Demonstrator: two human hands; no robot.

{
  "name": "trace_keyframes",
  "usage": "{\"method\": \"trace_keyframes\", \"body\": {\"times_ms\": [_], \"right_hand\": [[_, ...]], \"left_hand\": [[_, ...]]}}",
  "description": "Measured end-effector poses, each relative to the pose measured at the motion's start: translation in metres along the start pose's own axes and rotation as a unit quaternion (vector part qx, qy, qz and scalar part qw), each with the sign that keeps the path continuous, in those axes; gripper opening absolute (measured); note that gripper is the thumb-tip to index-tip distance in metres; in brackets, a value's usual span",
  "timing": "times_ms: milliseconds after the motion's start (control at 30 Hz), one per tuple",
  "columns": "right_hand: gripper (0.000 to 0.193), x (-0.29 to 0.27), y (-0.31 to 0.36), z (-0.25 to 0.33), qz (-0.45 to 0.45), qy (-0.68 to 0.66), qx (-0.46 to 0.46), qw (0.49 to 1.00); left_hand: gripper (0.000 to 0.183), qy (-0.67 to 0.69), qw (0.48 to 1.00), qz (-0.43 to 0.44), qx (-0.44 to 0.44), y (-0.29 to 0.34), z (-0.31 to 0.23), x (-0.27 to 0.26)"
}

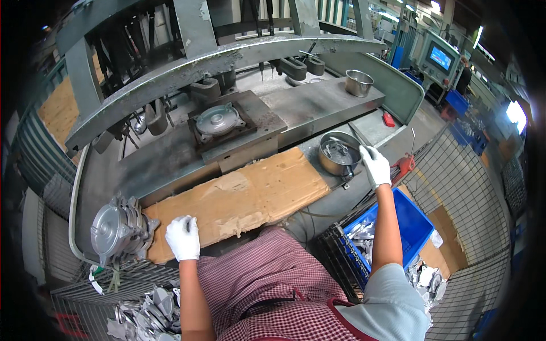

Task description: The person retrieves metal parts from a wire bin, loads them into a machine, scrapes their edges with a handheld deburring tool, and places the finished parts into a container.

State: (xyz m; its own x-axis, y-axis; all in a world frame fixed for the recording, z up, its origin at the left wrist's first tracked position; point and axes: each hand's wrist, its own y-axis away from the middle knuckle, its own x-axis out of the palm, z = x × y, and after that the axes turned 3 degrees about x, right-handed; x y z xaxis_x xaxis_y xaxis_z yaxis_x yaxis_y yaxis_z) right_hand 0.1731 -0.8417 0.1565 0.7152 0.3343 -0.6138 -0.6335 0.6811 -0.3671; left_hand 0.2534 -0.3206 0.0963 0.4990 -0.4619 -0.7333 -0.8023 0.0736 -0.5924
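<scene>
My left hand [183, 237], in a white glove, is curled closed at the near edge of a worn cardboard sheet [250, 190]; nothing shows in it. My right hand [376, 166], also gloved, has its fingers pressed together beside the rim of a metal pot [325, 149] with grey metal pieces [339, 151] inside. A flat grey strip [358, 133] reaches to its fingertips; whether they grip it or the pot rim is unclear. A round grey metal casting [217, 120] lies in the square fixture [256, 128] ahead. Left of my left hand stand several stacked castings [111, 230].
A steel press frame [239, 57] crosses overhead. A metal bowl [359, 84] sits on the back ledge, near a red object [388, 119]. At lower right stands a blue bin [418, 227] with metal pieces; more castings [153, 312] fill a wire cage at lower left.
</scene>
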Motion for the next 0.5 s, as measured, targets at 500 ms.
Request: {"method": "trace_keyframes", "body": {"times_ms": [500], "right_hand": [[0.047, 0.004, 0.007, -0.035, -0.144, 0.072, 0.068, 0.985]], "left_hand": [[0.036, -0.124, 0.989, -0.075, -0.003, 0.002, -0.003, 0.006]]}}
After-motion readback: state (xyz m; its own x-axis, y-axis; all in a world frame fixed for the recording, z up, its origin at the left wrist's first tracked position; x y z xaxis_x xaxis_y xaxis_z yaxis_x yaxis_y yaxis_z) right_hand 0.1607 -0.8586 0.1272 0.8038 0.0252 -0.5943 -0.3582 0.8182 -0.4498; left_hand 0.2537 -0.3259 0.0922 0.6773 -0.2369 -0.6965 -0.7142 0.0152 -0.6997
